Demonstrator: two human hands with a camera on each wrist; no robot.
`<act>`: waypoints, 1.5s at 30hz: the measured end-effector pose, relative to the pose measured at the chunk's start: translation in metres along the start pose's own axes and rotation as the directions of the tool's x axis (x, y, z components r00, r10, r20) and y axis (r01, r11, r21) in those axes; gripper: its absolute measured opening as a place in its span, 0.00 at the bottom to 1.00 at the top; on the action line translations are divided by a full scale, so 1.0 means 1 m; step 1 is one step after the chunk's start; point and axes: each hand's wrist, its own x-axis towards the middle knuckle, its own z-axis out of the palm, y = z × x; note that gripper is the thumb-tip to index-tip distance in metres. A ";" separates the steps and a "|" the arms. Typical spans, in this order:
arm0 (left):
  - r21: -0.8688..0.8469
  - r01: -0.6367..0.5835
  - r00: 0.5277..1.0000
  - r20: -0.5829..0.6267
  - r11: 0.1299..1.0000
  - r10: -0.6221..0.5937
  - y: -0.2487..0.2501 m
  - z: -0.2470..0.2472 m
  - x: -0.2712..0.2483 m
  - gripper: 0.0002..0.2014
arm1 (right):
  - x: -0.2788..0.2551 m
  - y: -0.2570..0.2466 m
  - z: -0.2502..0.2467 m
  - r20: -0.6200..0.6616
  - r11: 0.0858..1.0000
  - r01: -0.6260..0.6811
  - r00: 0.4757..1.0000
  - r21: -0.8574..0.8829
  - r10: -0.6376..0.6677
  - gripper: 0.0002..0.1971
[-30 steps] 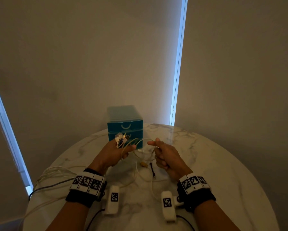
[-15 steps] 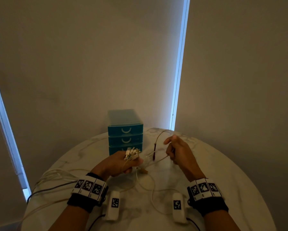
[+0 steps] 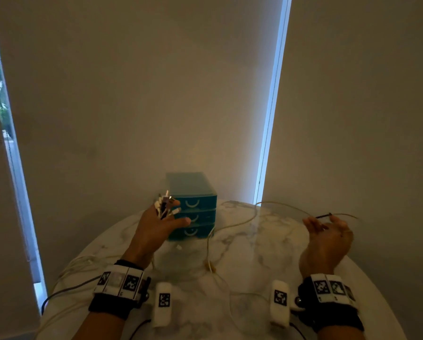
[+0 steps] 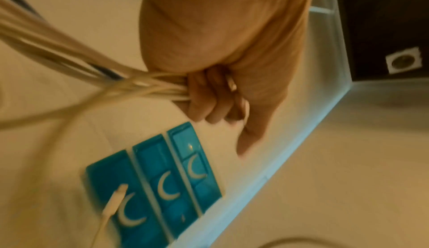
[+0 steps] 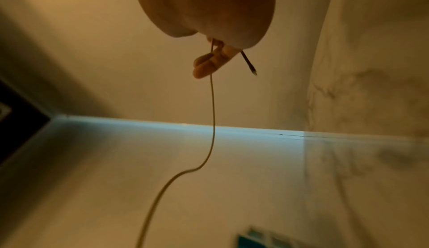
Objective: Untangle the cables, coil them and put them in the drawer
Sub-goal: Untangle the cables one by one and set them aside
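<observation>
My left hand (image 3: 160,223) is raised in front of the teal drawer unit (image 3: 197,204) and grips a bundle of pale cables (image 4: 148,86); their plug ends (image 3: 165,203) stick up past my fingers. My right hand (image 3: 326,235) is far out to the right, above the marble table (image 3: 266,241). It pinches one thin cable (image 3: 274,207) near its dark plug tip (image 5: 249,64). That cable runs left and down from my right hand across the table. All three drawers (image 4: 167,184) look closed.
More cables (image 3: 78,266) trail off the table's left edge. A loose white plug (image 4: 114,200) hangs in front of the bottom drawer. A small yellow connector (image 3: 211,267) lies mid-table. The walls meet just behind the drawer unit, with a bright window strip (image 3: 270,114).
My right hand has swept far to the right, drawing the thin cable out of the bundle. My left hand has lifted toward the drawer unit with the bundle in it.
</observation>
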 end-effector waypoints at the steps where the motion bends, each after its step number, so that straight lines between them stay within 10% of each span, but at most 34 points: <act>1: -0.045 -0.041 0.992 -0.120 0.998 0.035 0.003 -0.007 0.003 0.15 | 0.005 -0.006 0.001 -0.056 0.999 0.025 0.998 0.045 -0.022 0.10; 7: -0.290 -0.410 0.654 -0.755 0.865 0.056 0.023 -0.039 0.008 0.09 | 0.007 -0.018 0.053 -0.209 0.954 0.036 0.978 0.298 0.028 0.11; 11: -0.182 -0.574 0.485 -0.861 0.798 0.153 0.036 -0.039 0.000 0.16 | -0.060 -0.008 0.155 0.121 0.924 -0.187 0.980 0.333 0.155 0.09; 12: -0.116 -0.593 0.451 -0.868 0.797 0.209 0.039 -0.037 -0.002 0.16 | -0.090 -0.007 0.178 0.370 0.927 -0.319 0.900 0.198 0.230 0.07; 14: 0.006 -0.607 0.423 -0.845 0.795 0.329 0.044 -0.033 -0.006 0.09 | -0.140 -0.007 0.208 0.757 0.877 -0.424 0.490 -0.226 0.432 0.03; 16: 0.072 -0.588 0.412 -0.831 0.806 0.374 0.046 -0.030 -0.008 0.08 | -0.157 -0.008 0.214 0.802 0.809 -0.326 0.197 -0.488 0.563 0.08; 18: 0.091 -0.569 0.425 -0.818 0.817 0.387 0.041 -0.030 -0.005 0.14 | -0.149 -0.003 0.202 0.802 0.811 -0.221 0.153 -0.542 0.578 0.14; 21: 0.086 -0.468 0.522 -0.776 0.880 0.353 0.035 -0.029 0.000 0.12 | -0.130 0.017 0.163 0.774 0.781 0.115 0.286 -0.613 0.565 0.11; 25: 0.064 -0.264 0.691 -0.683 0.962 0.235 0.021 -0.025 0.003 0.05 | -0.108 0.066 0.111 0.679 0.339 0.663 0.356 -0.668 0.642 0.09; 28: 0.160 -0.141 0.806 -0.554 0.977 0.207 0.009 -0.018 0.005 0.07 | -0.091 0.083 0.092 0.628 0.170 0.709 0.454 -0.684 0.633 0.17; 34: 0.245 0.021 0.980 -0.196 0.969 0.029 -0.013 -0.012 0.004 0.19 | -0.098 0.092 0.076 0.658 0.501 0.430 0.431 -0.751 0.617 0.10; 45: 0.107 0.198 0.979 0.036 0.974 -0.203 -0.004 -0.011 -0.002 0.35 | -0.128 0.068 0.041 0.831 0.801 0.316 0.426 -0.508 0.359 0.12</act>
